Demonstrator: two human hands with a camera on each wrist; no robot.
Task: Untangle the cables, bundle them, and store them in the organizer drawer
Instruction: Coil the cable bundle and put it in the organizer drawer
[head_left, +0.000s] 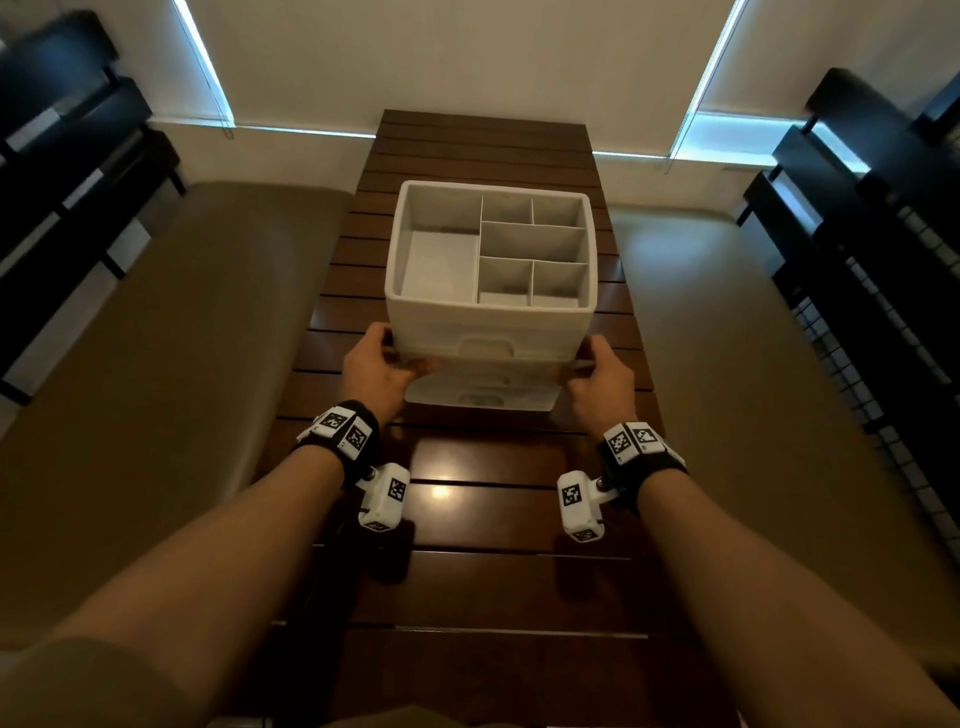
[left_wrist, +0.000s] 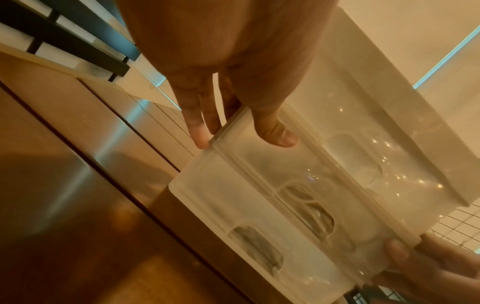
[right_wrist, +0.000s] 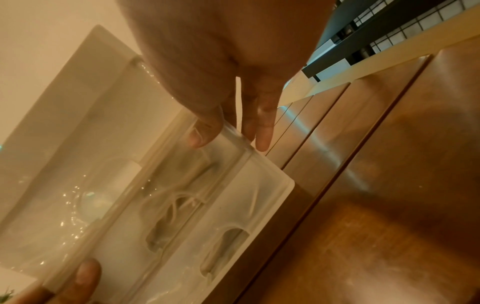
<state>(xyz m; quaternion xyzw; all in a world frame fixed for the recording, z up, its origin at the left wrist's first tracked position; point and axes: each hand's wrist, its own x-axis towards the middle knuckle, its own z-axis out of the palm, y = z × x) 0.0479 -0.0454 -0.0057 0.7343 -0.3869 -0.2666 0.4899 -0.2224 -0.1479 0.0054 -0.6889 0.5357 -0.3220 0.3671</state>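
The left hand (head_left: 375, 364) is gripping the near left corner of the organizer (head_left: 491, 270), thumb (left_wrist: 275, 131) lying on the translucent front and the other fingers (left_wrist: 200, 131) running down the left side wall. The right hand (head_left: 602, 376) is mirroring it at the near right corner, thumb (right_wrist: 205, 131) pressing on the front face while its fingers (right_wrist: 263, 133) are stretching along the right side. So both hands are pinching the unit between thumb and fingers, one at each front corner.

The organizer itself is sitting on the dark wooden slatted table (head_left: 483, 519), roughly at the middle of it, with its white top tray open to the ceiling and divided into one large compartment on the left and five smaller ones on the right. All of those compartments are showing bare bottoms in the head view.

Below the tray, the frosted drawers are stacking down the front. The lowest drawer (head_left: 483, 397) is sticking out toward the person, past the ones above it. Through the cloudy plastic of the middle drawer (right_wrist: 179, 195), the right wrist view is picking up pale loops of cable (right_wrist: 182, 197); how neatly they are bundled I cannot tell through the haze.

Further out, a tan padded bench (head_left: 156, 364) is running along the left of the table, and dark shelving (head_left: 883, 234) is standing at the right edge of the room.
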